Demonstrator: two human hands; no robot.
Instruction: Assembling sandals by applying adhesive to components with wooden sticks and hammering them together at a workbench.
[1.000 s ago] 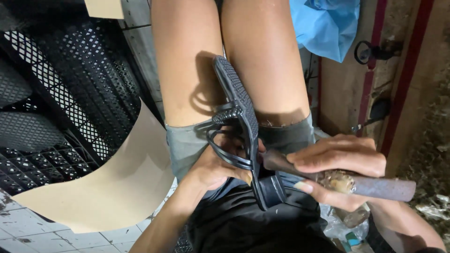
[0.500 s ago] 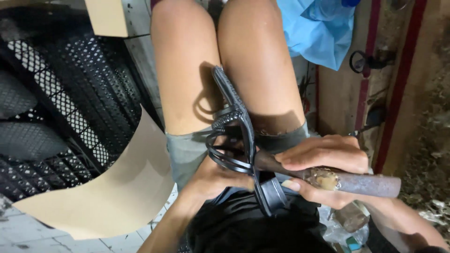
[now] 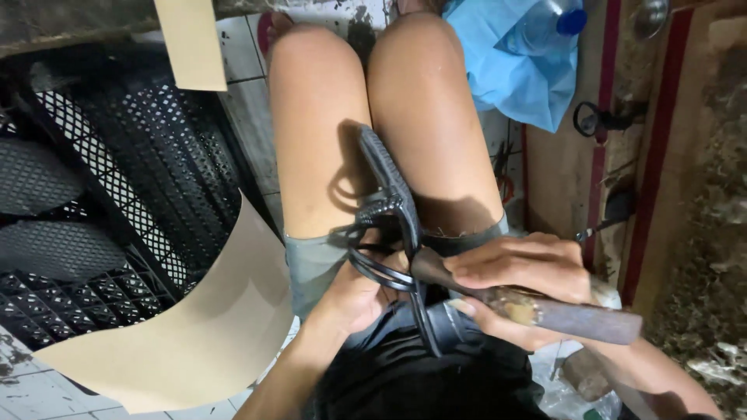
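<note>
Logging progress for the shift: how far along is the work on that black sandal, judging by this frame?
Done: the black sandal already has woven straps in place at its middle. In hand: the left hand grips the strap loops from below, and the right hand presses a worn-handled tool against the sandal's edge between the knees. Left: cannot tell; tan sheet and black mesh material lie unused alongside.

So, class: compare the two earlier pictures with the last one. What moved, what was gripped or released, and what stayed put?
Little changed. The view drifted, so the blue cloth and a bottle show more at the top. The right hand keeps its grip on the tool, and the left hand still holds the black woven piece on the lap. Nothing was let go. The tan sheet and black mesh lie as before.
</note>
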